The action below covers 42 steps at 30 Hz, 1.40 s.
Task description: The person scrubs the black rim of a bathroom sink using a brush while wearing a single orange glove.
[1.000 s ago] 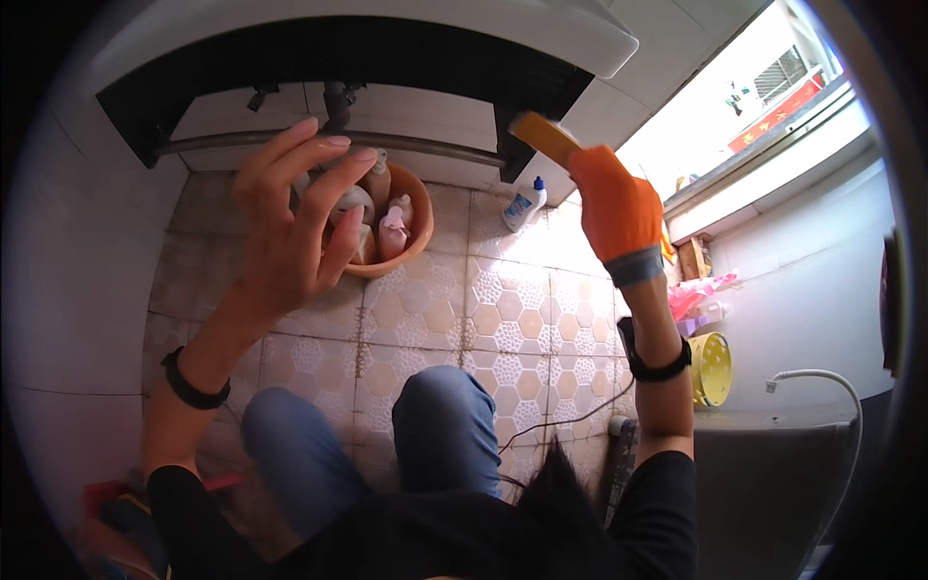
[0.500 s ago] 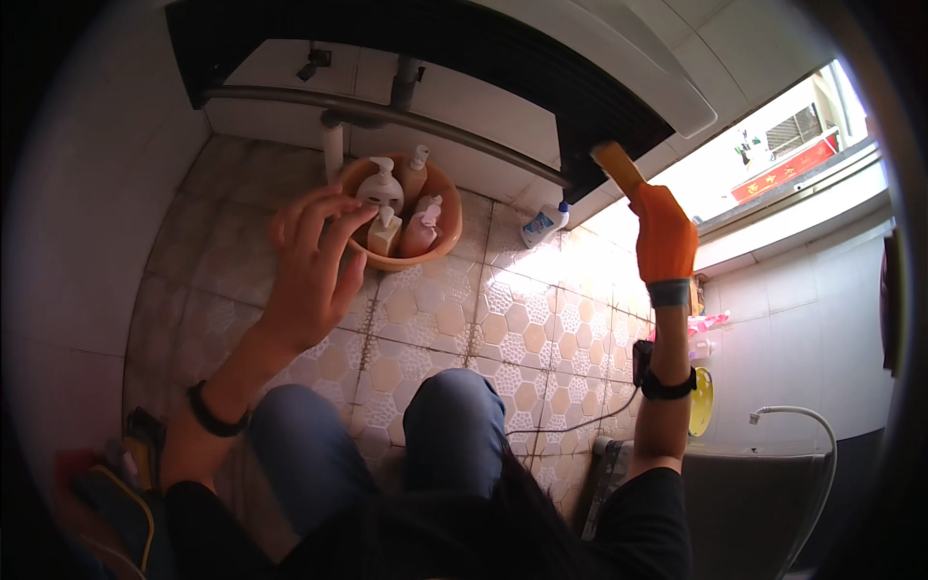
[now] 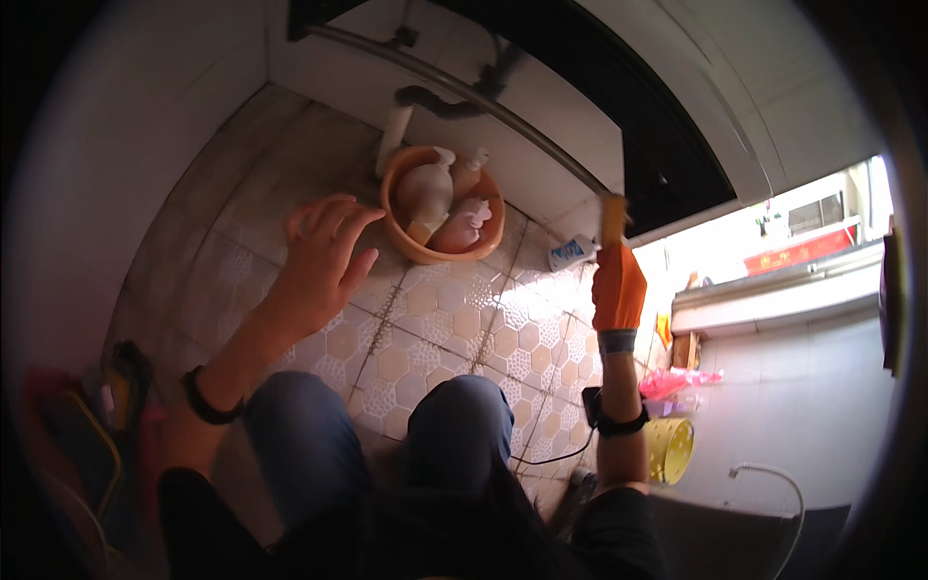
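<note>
My right hand [image 3: 619, 290], in an orange glove with a grey cuff, is closed around a yellow-brown brush [image 3: 613, 220]. The brush points up beside the lower edge of the black panel, and its bristle side is blurred. My left hand [image 3: 324, 253] is bare and raised, fingers loosely curved and apart, holding nothing. Just right of its fingertips stands an orange basin [image 3: 452, 257] on the floor. Inside it are a white pump bottle [image 3: 423, 189], a pink bottle [image 3: 462, 228] and another pale pump bottle [image 3: 468, 172]. A white and blue bottle [image 3: 572, 253] is on the floor left of the gloved hand.
A black panel [image 3: 667, 126] with a metal bar [image 3: 464, 92] spans the top, above a white pipe [image 3: 394, 128]. Bright window light enters at right, over a ledge [image 3: 744, 300]. Pink plastic [image 3: 667, 383] and a yellow bucket [image 3: 669, 452] are at right. A cable [image 3: 556, 460] hangs near my right wrist.
The view has turned, so the basin and panel appear shifted right. My gloved hand with the brush sits lower and further left in view. My left hand stays raised and open.
</note>
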### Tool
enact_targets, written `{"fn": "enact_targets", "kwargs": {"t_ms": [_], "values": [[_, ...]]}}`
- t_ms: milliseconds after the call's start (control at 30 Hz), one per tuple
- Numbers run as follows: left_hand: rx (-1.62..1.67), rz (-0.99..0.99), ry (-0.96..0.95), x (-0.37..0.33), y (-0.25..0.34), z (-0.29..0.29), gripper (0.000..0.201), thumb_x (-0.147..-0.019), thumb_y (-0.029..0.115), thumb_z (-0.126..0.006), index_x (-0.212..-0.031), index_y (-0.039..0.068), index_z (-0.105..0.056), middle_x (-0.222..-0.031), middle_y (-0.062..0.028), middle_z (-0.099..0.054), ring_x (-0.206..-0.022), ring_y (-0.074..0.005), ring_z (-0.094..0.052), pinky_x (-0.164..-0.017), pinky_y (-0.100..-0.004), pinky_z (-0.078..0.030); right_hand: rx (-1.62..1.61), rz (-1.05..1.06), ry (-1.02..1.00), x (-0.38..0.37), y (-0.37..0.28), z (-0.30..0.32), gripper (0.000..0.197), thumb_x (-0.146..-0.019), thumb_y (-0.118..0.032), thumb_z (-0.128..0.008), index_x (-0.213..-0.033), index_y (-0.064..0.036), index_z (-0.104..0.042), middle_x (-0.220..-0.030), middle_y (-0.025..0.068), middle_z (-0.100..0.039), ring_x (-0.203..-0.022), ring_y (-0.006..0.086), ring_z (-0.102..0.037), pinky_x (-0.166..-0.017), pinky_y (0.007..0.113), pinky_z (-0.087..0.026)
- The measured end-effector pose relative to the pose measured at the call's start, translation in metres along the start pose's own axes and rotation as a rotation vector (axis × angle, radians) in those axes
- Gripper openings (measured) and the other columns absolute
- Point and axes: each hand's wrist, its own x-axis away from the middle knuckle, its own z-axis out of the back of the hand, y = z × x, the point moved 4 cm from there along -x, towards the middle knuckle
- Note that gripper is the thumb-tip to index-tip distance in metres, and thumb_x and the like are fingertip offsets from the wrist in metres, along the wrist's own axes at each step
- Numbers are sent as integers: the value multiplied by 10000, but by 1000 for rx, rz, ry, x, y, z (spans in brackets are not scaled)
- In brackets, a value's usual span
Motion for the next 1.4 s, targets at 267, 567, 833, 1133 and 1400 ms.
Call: {"fn": "enact_targets", "kwargs": {"t_ms": [267,567,833,1133,1400], "values": [[-77,97,-121,46,-35,12,520,-998,214,-703,-1480,106,-541,-1442,-162,-511,-1430,-343,-402,-1188,-549,-221,-767,-382,96,-18,1,-98,261,-1048,-227,-588,-851,-57,-613,-624,56,-570,-504,192,-530,-508,346,-443],[-44,166,-57,75,-48,38,527,-1024,235,-675,-1509,106,-515,-1434,-160,-512,-1444,-335,-400,-1221,-554,-179,69,284,12,-104,-199,-256,242,-979,-141,-575,-1159,-31,-694,-1155,197,-692,-1039,384,-692,-908,469,-578],[-87,269,-68,109,-66,61,548,-999,201,-686,-1514,120,-518,-1436,-132,-546,-1460,-341,-411,-1220,-585,-193,-78,204,-77,-139,-325,-308,406,-958,-267,-673,-1243,4,-571,-1149,222,-729,-973,360,-761,-794,474,-627],[-111,265,-44,120,-83,58,499,-1036,227,-672,-1505,115,-545,-1465,-136,-575,-1465,-356,-429,-1224,-522,-225,90,272,66,-77,-128,-187,269,-996,-195,-612,-1252,-112,-594,-1041,194,-749,-934,432,-732,-740,532,-574],[-67,253,-61,124,-97,34,508,-1049,244,-659,-1521,111,-527,-1484,-146,-563,-1470,-374,-406,-1226,-531,-220,374,-210,313,-9,30,-71,150,-1003,-111,-587,-1078,-13,-672,-1015,221,-712,-951,417,-717,-784,466,-562]]}}
